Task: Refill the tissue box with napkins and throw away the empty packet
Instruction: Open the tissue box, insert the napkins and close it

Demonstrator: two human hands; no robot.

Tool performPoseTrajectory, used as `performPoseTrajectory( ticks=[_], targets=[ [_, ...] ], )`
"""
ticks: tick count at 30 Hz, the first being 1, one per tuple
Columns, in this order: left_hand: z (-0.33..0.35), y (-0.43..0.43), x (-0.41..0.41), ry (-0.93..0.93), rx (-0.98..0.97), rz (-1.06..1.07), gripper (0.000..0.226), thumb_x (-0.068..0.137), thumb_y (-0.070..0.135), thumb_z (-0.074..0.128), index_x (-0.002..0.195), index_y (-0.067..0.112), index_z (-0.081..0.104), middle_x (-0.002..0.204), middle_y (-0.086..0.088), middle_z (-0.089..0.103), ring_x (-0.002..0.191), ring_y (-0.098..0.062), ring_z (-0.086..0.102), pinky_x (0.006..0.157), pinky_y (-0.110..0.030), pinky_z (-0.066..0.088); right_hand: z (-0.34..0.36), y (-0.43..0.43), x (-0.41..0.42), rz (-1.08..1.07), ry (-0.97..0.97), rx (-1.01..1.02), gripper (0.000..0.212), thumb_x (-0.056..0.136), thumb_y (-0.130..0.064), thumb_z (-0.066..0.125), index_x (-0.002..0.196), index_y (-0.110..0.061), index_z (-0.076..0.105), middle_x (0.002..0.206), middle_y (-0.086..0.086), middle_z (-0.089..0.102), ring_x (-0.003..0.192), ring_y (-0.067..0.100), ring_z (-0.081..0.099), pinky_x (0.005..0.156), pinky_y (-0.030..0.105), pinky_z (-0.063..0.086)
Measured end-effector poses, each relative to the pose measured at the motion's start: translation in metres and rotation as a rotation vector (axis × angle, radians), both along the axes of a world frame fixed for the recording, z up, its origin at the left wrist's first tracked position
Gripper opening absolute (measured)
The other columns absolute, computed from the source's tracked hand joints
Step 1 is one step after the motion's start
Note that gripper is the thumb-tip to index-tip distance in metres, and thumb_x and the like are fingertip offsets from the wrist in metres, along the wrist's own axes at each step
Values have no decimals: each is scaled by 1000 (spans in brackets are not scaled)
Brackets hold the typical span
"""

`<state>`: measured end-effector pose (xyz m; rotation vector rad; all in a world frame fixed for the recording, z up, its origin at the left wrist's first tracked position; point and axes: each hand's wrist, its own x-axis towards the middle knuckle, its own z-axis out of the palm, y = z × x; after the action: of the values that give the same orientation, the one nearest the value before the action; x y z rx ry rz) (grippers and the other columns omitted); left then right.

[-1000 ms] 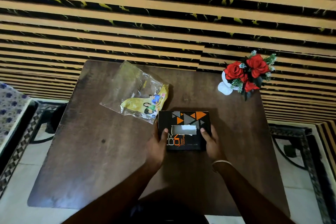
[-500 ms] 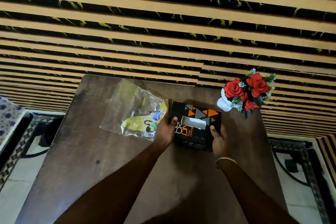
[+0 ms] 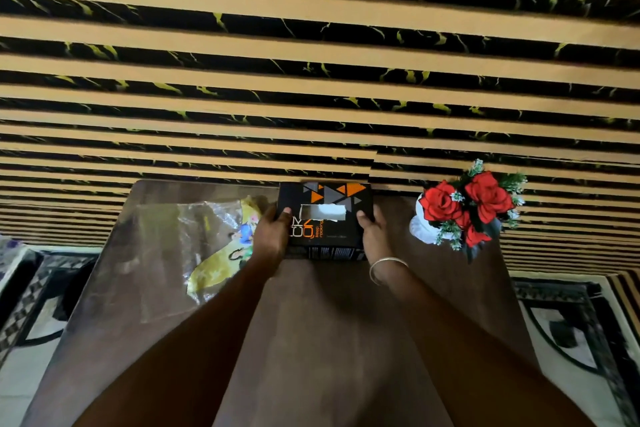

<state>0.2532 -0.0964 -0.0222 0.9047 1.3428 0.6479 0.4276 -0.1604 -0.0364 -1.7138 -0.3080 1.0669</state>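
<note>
A black tissue box (image 3: 329, 204) with orange and grey triangles sits at the far edge of the brown table (image 3: 329, 340), against the striped wall. White napkin shows through its top slot. My left hand (image 3: 272, 241) grips the box's left side and my right hand (image 3: 372, 236), with a bangle on the wrist, grips its right side. The empty clear and yellow plastic packet (image 3: 204, 246) lies flat on the table just left of my left hand.
A white vase of red artificial roses (image 3: 464, 208) stands at the table's far right corner. The striped black and tan wall (image 3: 311, 80) runs right behind the table. Patterned floor tiles (image 3: 571, 329) lie on both sides.
Both hands have pushed the tissue box away from me, from mid-table to the far edge by the wall. The packet has stayed where it lay.
</note>
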Motion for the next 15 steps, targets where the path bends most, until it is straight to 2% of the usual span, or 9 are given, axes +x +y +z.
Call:
performPoseTrajectory(
  ticks=[3,8,11,15],
  targets=[
    [-1,19,4,-10,33,-8,26,103,26,47,127,22,57,100,-4,71,78,-17,70,52,-24,56,-4,15,3,4,14,-3,59,100,-17,53,154,-17,29,148,10,46,136,29,46,116,49,36],
    [-3,38,6,-29,34,-4,27,104,26,46,127,20,58,99,-6,71,77,-19,70,55,-30,55,-15,29,3,12,-13,-1,62,94,-26,58,151,-19,34,147,17,49,134,37,48,113,57,37],
    [-5,42,6,-24,24,-4,28,104,25,44,129,20,56,96,-3,69,76,-16,69,51,-25,54,-24,37,7,29,-22,-15,77,80,-42,58,151,-24,35,146,14,51,131,35,51,111,57,40],
    [-10,44,6,-13,29,-6,29,105,24,43,132,21,54,94,1,68,75,-13,68,50,-22,53,-40,43,12,39,-37,-25,79,76,-46,56,150,-26,36,148,12,50,133,34,51,111,56,40]
  ],
)
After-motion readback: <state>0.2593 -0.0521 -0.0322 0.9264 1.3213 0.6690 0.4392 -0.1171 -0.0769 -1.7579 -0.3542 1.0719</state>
